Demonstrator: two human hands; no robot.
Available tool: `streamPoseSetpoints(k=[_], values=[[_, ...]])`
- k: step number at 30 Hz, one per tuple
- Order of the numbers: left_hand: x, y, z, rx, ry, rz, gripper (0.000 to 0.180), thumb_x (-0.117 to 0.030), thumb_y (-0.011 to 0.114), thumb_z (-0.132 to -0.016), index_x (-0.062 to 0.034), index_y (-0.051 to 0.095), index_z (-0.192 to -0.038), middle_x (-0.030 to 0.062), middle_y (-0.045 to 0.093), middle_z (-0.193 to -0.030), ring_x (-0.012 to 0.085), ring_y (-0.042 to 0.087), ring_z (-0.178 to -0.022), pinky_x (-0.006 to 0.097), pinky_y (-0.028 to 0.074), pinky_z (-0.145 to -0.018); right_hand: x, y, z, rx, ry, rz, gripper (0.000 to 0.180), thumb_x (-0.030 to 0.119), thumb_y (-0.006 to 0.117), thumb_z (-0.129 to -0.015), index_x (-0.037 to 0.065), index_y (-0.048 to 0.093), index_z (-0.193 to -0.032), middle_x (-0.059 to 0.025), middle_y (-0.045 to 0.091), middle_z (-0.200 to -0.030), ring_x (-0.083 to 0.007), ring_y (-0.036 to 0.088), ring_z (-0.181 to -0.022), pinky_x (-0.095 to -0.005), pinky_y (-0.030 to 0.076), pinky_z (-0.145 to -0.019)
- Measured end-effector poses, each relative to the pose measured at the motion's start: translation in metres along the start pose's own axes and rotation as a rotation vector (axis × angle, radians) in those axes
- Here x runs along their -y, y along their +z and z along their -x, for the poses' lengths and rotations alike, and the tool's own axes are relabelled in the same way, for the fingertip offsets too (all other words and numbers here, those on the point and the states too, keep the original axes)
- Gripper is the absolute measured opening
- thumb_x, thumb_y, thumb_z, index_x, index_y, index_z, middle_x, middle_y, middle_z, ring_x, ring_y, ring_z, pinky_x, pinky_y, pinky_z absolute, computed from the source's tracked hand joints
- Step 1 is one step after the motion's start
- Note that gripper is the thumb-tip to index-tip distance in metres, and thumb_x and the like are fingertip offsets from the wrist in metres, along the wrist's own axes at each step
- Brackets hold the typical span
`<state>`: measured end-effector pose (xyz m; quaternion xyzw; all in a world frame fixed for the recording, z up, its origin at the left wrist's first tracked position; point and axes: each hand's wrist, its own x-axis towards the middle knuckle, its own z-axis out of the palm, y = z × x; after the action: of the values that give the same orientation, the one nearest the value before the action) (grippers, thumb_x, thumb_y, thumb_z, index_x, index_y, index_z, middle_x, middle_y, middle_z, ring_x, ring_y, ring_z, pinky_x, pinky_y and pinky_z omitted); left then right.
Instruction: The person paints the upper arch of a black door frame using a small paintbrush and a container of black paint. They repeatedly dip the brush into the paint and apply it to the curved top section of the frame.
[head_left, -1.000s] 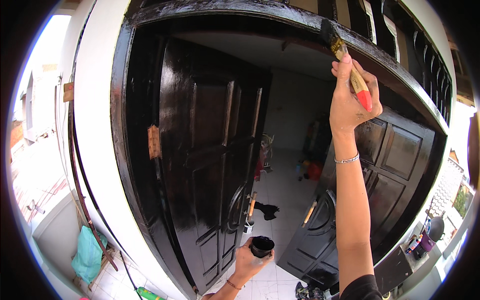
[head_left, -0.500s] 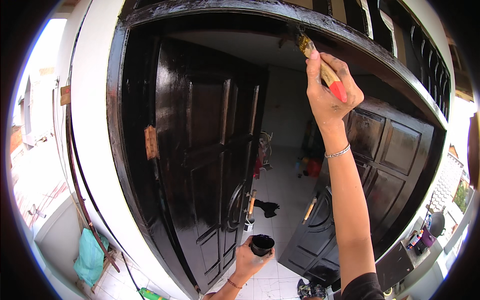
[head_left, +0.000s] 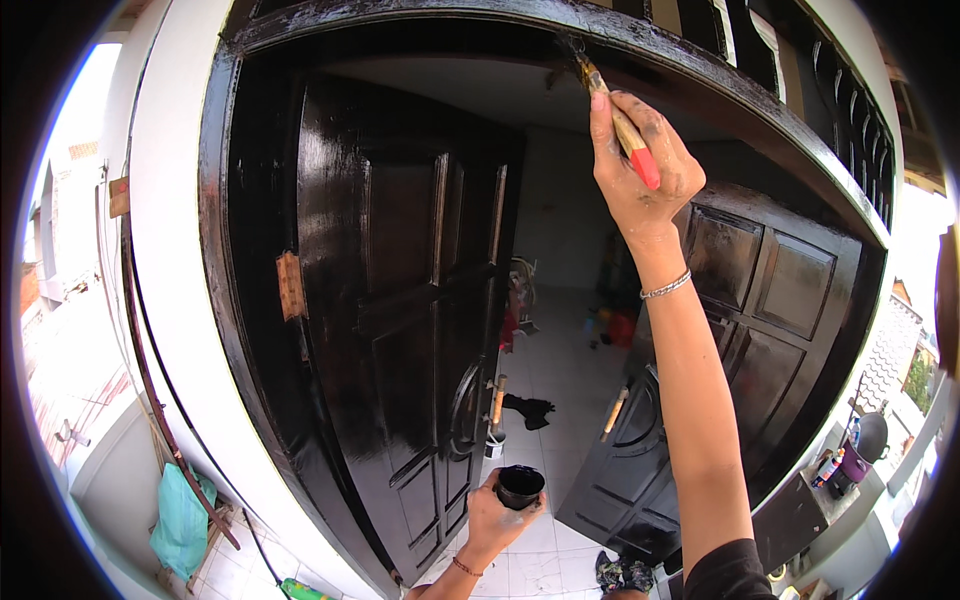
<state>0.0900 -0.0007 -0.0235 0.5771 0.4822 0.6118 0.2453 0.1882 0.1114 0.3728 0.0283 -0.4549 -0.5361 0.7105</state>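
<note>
My right hand [head_left: 648, 165] is raised high and closed around a paintbrush [head_left: 632, 145] with a pale wooden handle and a red end. The brush's dark bristles meet the underside of the black door frame [head_left: 480, 38] along its top beam. Low in the middle, my left hand [head_left: 496, 522] grips a small black cup [head_left: 521, 487] of dark paint, its mouth facing up. Smudges of paint mark both hands.
A glossy black panelled door [head_left: 400, 230] stands ajar on the left, a duller one [head_left: 760, 270] on the right. Beyond them, a dark cloth [head_left: 528, 410] and a small pail [head_left: 495, 445] rest on the tiles. A teal bag [head_left: 183, 520] sits lower left.
My right hand and the paintbrush have shifted slightly left and up along the top beam. The left hand still holds the cup in nearly the same place.
</note>
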Motion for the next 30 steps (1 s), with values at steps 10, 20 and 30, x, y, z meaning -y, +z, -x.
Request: streamPoseSetpoints(k=[10, 20, 30], values=[[0.003, -0.004, 0.000, -0.019, 0.068, -0.023, 0.042, -0.027, 0.090, -0.072, -0.0010, 0.070, -0.099, 0.0091, 0.078, -0.083, 0.0191, 0.078, -0.074, 0.029, 0.061, -0.070, -0.036, -0.037, 0.014, -0.052, 0.234, 0.033, 0.020, 0.014, 0.079, -0.095, -0.005, 0.072, -0.092, -0.0145, 0.079, -0.083, -0.0205, 0.079, -0.075, -0.0260, 0.061, -0.069], [0.006, -0.001, -0.002, -0.036, 0.079, -0.028, 0.042, -0.026, 0.090, -0.072, -0.0001, 0.070, -0.098, 0.0101, 0.078, -0.082, 0.0207, 0.078, -0.073, 0.030, 0.062, -0.069, -0.074, -0.049, 0.010, -0.198, 0.435, 0.041, 0.015, 0.017, 0.081, -0.091, 0.003, 0.076, -0.088, -0.0069, 0.079, -0.083, -0.0176, 0.075, -0.069, -0.0290, 0.057, -0.065], [0.005, 0.000, -0.002, -0.028, -0.012, 0.001, 0.042, -0.022, 0.092, -0.070, 0.0006, 0.068, -0.097, 0.0083, 0.077, -0.081, 0.0167, 0.075, -0.073, 0.030, 0.060, -0.074, -0.075, -0.050, -0.008, -0.045, 0.058, 0.130, 0.013, 0.015, 0.085, -0.088, 0.007, 0.075, -0.088, -0.0042, 0.080, -0.087, -0.0196, 0.076, -0.073, -0.0270, 0.058, -0.065]])
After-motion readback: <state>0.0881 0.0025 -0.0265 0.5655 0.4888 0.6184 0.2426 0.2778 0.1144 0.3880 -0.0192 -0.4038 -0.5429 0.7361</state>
